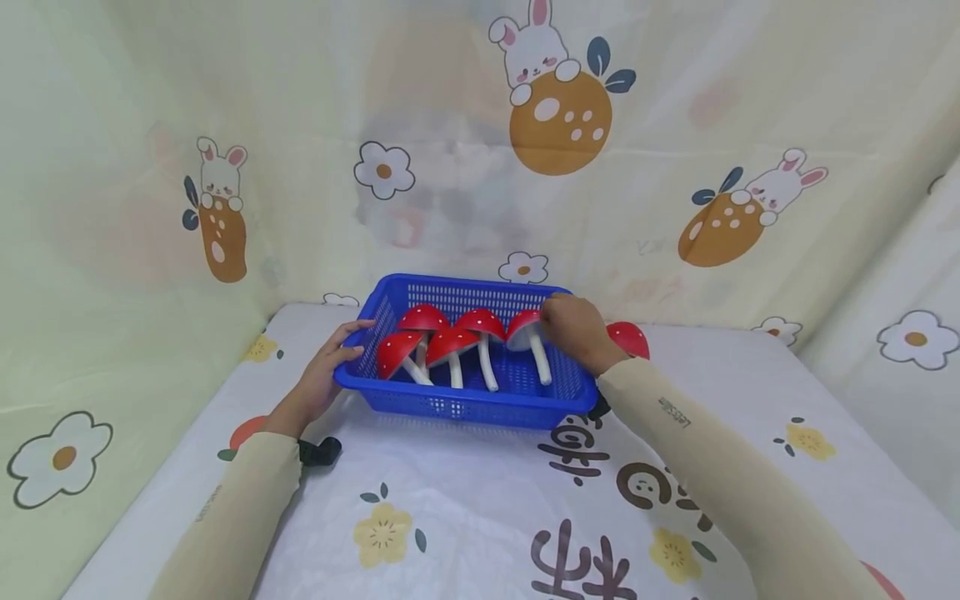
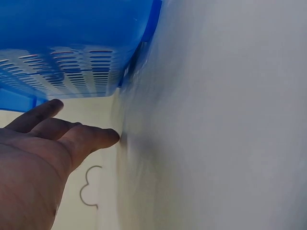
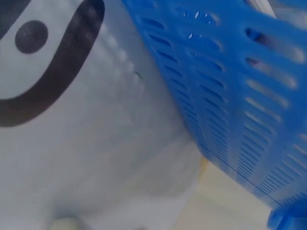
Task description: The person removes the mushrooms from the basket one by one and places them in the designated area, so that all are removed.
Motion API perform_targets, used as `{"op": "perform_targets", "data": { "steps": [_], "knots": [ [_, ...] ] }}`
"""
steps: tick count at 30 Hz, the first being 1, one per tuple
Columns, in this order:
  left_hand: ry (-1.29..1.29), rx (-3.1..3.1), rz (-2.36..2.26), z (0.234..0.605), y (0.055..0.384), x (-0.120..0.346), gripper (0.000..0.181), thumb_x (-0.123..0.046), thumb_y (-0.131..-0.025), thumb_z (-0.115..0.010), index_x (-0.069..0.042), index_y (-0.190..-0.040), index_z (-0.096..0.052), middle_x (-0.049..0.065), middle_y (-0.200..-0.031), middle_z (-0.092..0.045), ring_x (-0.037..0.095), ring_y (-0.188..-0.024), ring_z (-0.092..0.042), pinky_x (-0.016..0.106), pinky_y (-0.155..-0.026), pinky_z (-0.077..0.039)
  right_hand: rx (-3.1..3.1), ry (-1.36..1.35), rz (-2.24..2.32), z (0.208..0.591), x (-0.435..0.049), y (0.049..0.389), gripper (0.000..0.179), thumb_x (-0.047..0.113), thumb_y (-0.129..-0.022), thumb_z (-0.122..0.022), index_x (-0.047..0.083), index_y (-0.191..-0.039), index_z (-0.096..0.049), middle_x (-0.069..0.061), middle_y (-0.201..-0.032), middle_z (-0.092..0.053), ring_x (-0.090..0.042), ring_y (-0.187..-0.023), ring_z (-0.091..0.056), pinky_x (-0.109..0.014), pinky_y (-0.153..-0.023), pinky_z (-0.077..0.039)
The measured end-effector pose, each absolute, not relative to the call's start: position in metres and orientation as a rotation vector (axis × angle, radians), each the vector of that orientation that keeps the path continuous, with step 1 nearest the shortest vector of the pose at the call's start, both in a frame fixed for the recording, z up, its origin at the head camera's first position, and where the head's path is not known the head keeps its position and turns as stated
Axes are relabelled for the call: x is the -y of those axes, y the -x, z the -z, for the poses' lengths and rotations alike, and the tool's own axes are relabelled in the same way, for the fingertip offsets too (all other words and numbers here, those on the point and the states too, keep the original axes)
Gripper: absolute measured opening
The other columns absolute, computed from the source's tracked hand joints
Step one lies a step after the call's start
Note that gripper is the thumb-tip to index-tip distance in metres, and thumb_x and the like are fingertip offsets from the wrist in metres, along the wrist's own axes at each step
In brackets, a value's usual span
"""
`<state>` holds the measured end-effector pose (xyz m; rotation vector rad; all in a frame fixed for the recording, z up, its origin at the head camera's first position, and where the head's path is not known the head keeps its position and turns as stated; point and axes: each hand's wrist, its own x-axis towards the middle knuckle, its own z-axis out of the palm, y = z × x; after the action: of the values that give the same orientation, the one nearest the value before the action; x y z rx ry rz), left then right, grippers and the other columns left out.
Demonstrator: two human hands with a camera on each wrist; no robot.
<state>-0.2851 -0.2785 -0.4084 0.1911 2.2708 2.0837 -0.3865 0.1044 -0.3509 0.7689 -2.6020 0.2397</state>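
Note:
A blue plastic basket (image 1: pixel 465 406) stands on the cloth-covered table, holding several toy mushrooms (image 1: pixel 453 340) with white-dotted red caps and white stems. At its left end is my left hand (image 1: pixel 330 367), fingers spread and fairly straight against the rim; the left wrist view shows those fingers (image 2: pixel 96 137) beside the slotted wall. My right hand (image 1: pixel 577 329) reaches over the right end with curled fingers, pinching the cap edge of the rightmost mushroom (image 1: pixel 538 354), whose stem points down inside the basket. The fingertips are hidden behind the knuckles. In the right wrist view only the basket wall (image 3: pixel 216 96) shows.
Another red mushroom cap (image 1: pixel 628 338) shows on the table just beyond my right wrist. A white printed cloth (image 1: pixel 450 483) covers the table. Behind the basket hangs a cream curtain (image 1: pixel 450 225) with rabbit and flower prints.

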Motion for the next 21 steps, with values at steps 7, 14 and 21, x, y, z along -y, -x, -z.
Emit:
{"op": "perform_targets", "data": {
  "steps": [7, 14, 21],
  "knots": [
    [-0.189, -2.277, -2.085, 0.410, 0.286, 0.279, 0.048, -0.024, -0.102, -0.039, -0.030, -0.149, -0.035, 0.006, -0.166, -0.009, 0.037, -0.153, -0.012, 0.060, -0.116, -0.028, 2.519, -0.694, -0.392, 0.352, -0.108, 0.380, 0.014, 0.011, -0.090, -0.067, -0.002, -0.093, -0.073, -0.015, -0.085, -0.071, -0.025, -0.071, -0.062, -0.037, -0.069, -0.058],
    [-0.202, -2.280, -2.082, 0.412, 0.287, 0.279, 0.048, -0.023, -0.102, -0.038, -0.028, -0.150, -0.034, 0.006, -0.166, -0.009, 0.037, -0.153, -0.012, 0.061, -0.116, -0.027, 2.456, -0.656, -0.473, 0.348, -0.114, 0.373, 0.016, 0.012, -0.089, -0.069, -0.002, -0.095, -0.074, -0.014, -0.087, -0.070, -0.026, -0.074, -0.066, -0.040, -0.073, -0.060],
    [-0.210, -2.284, -2.080, 0.411, 0.287, 0.280, 0.048, -0.023, -0.102, -0.038, -0.029, -0.150, -0.034, 0.006, -0.166, -0.010, 0.037, -0.153, -0.012, 0.061, -0.116, -0.028, 2.400, -0.632, -0.535, 0.339, -0.120, 0.365, 0.016, 0.011, -0.088, -0.070, -0.002, -0.095, -0.074, -0.015, -0.087, -0.070, -0.028, -0.077, -0.068, -0.042, -0.074, -0.061]
  ]
}}
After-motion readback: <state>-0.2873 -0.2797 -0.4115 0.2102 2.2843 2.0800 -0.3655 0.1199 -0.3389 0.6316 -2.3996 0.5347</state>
